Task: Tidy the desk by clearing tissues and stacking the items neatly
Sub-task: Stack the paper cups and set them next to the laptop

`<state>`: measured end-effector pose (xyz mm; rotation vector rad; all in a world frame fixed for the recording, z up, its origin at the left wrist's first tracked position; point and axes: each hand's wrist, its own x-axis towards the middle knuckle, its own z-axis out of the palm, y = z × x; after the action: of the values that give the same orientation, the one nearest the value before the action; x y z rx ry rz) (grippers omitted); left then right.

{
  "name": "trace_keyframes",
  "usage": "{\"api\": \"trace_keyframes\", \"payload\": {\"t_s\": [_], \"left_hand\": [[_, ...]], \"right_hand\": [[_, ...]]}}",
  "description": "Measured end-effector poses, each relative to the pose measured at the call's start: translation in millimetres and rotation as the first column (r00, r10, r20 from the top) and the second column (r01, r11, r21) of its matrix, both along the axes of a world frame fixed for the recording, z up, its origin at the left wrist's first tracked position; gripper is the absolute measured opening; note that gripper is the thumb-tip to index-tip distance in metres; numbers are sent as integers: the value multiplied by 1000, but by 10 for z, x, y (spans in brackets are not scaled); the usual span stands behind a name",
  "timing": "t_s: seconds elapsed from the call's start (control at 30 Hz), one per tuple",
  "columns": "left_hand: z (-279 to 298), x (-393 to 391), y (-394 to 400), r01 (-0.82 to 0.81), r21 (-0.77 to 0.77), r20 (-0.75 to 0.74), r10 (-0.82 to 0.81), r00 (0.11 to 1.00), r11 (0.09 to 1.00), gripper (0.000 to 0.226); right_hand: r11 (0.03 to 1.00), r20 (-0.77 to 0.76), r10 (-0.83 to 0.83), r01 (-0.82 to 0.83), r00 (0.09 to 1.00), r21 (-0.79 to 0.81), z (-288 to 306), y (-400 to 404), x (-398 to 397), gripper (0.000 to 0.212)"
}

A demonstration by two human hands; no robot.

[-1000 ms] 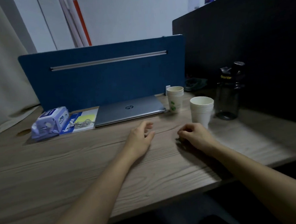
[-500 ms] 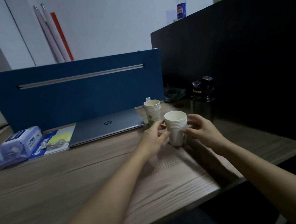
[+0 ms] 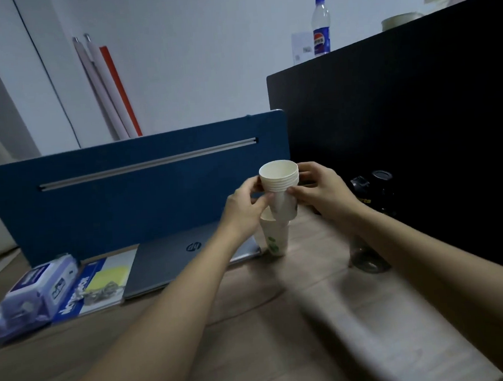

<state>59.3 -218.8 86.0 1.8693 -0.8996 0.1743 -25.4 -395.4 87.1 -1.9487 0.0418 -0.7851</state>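
At frame centre, the left hand [image 3: 246,204] and right hand [image 3: 323,189] pinch the nested white cup stack [image 3: 281,188] between curled fingers, its long axis near vertical, mouth tipped up-left, directly above the green-printed cups [image 3: 274,239].

Two bare forearms enter from the lower edge of the frame, one at lower left, one at lower right, narrowing toward the middle. No sleeves cover them as far as shown. The left hand [image 3: 245,204] and right hand [image 3: 323,189] wear no gloves, rings or watches.
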Motion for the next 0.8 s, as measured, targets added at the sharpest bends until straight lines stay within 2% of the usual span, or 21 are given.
{"api": "trace_keyframes", "payload": {"t_s": [0.27, 0.57, 0.8], "left_hand": [[-42, 429, -95, -8, 60, -8, 9, 1000, 998, 36], [-319, 493, -78, 20, 165, -105, -3, 994, 986, 36], [-550, 491, -22, 22, 238, -139, 11, 990, 971, 37]], "right_hand": [[999, -52, -8, 9, 999, 30, -103, -110, 464, 48], [995, -172, -43, 59, 984, 87, -485, -86, 553, 46], [983, -200, 42, -4, 979, 186, -781, 96, 472, 55]]}}
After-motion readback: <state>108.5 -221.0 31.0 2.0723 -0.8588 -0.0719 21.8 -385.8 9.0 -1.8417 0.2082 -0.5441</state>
